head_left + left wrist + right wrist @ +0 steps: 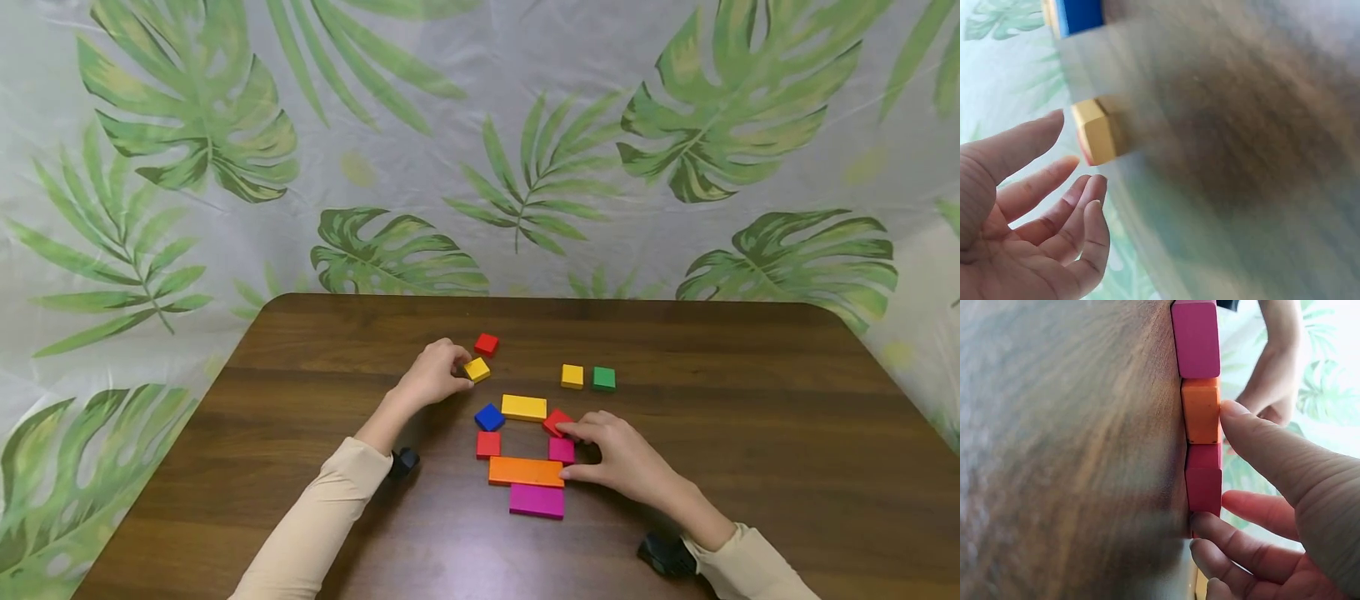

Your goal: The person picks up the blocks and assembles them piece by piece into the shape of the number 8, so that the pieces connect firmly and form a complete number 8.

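My left hand (435, 372) is beside a small yellow square block (477, 369), thumb and fingers spread. In the left wrist view, a gap separates the fingertips from that yellow block (1096, 132). My right hand (626, 457) reaches over the right side of a block arrangement. Its index finger touches a tilted red block (556, 421), while the thumb rests at the right end of a long orange block (525, 471). Between them lies a magenta square block (561, 451). The right wrist view shows the thumb on the orange block (1201, 412), with other fingertips low beside the row.
A long yellow block (524, 407), a tilted blue block (490, 417), a red square (488, 445) and a magenta bar (536, 502) complete the cluster outline. Farther back lie a red block (486, 344), a yellow block (572, 377) and a green block (603, 378) on the wooden table (750, 400).
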`<state>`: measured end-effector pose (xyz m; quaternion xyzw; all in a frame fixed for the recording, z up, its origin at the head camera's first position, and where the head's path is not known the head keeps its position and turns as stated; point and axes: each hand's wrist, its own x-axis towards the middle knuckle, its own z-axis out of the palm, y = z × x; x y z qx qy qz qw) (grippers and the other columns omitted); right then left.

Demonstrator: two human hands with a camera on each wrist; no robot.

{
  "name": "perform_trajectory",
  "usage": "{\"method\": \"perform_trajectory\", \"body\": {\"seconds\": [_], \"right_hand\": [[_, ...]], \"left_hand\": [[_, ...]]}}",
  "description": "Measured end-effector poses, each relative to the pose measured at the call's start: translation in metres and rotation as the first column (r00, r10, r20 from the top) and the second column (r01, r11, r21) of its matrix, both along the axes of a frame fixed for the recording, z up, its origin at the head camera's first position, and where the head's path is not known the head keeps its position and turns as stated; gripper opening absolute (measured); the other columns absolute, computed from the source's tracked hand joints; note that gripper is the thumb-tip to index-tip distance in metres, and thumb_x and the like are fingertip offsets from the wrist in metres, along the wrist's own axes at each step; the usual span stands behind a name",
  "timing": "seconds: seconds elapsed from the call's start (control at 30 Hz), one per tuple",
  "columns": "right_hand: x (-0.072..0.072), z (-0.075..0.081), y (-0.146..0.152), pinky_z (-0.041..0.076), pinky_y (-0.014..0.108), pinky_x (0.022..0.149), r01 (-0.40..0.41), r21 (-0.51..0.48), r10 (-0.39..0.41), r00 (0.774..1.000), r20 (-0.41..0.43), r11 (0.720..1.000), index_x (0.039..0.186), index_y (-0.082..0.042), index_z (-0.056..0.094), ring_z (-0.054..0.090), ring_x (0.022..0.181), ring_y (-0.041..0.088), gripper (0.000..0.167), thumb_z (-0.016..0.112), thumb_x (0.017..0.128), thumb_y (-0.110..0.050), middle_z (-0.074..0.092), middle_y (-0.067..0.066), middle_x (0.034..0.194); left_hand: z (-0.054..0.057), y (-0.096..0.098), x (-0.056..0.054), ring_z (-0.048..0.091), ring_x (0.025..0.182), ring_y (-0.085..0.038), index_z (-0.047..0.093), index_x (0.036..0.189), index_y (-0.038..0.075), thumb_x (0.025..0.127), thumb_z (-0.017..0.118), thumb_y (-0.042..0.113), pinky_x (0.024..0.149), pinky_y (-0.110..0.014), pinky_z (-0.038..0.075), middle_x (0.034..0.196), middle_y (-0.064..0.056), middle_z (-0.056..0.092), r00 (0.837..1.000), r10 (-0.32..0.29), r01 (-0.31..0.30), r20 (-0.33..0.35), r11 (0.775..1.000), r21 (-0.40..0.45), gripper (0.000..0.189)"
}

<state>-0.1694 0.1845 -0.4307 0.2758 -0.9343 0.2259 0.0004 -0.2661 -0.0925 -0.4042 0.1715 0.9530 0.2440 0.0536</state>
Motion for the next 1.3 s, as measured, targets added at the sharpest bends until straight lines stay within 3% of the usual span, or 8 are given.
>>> {"method": "perform_trajectory", "body": {"seconds": [0.37,0.6,0.83,1.07,1.3], "right_hand": [[0.001,0.001,-0.001,0.041,0.017,0.064,-0.007,-0.013,0.007,1.0,-0.014,1.0,0.118,-0.011,0.066,0.048,0.079,0.007,0.056,0.077,0.072,-0.04,0.061,-0.004,0.089],[0.0,0.001,-0.002,0.04,0.017,0.064,-0.011,-0.015,0.011,1.0,-0.008,1.0,0.119,-0.011,0.065,0.046,0.078,0.006,0.057,0.077,0.072,-0.041,0.061,-0.005,0.089],[0.001,0.0,0.0,0.041,0.017,0.065,-0.003,-0.009,0.003,1.0,0.002,1.0,0.12,-0.011,0.065,0.048,0.08,0.007,0.058,0.077,0.072,-0.042,0.061,-0.005,0.091],[0.001,0.0,0.0,0.045,0.019,0.068,-0.005,-0.009,0.005,1.0,-0.01,1.0,0.12,-0.011,0.065,0.05,0.082,0.008,0.058,0.077,0.072,-0.041,0.062,-0.005,0.093],[0.001,0.001,0.0,0.044,0.018,0.066,-0.009,-0.019,0.009,1.0,0.001,1.0,0.12,-0.01,0.064,0.05,0.081,0.008,0.058,0.077,0.073,-0.041,0.061,-0.005,0.092]], "left_hand": [[-0.009,0.005,-0.017,0.062,0.088,-0.022,0.067,0.107,-0.001,0.08,0.073,0.013,0.08,-0.033,0.052,0.1,-0.014,0.068,1.0,-0.019,0.019,0.004,0.999,0.049,0.031],[-0.012,0.002,-0.019,0.059,0.08,-0.018,0.069,0.108,0.004,0.078,0.074,0.013,0.072,-0.027,0.05,0.091,-0.011,0.069,1.0,-0.024,0.024,-0.004,0.999,0.04,0.031],[-0.01,-0.003,-0.006,0.055,0.071,-0.012,0.072,0.104,0.006,0.075,0.077,0.016,0.063,-0.02,0.043,0.081,-0.007,0.068,0.999,-0.02,0.018,0.035,0.999,0.049,0.03],[-0.012,-0.012,0.012,0.052,0.066,-0.011,0.072,0.1,0.007,0.072,0.081,0.018,0.059,-0.02,0.04,0.074,-0.004,0.064,0.999,0.013,-0.016,0.05,0.998,0.06,0.032],[-0.011,-0.019,0.028,0.049,0.064,-0.01,0.071,0.096,0.007,0.07,0.082,0.017,0.058,-0.02,0.039,0.071,-0.002,0.061,0.997,0.003,-0.009,0.076,0.997,0.08,0.03]]}}
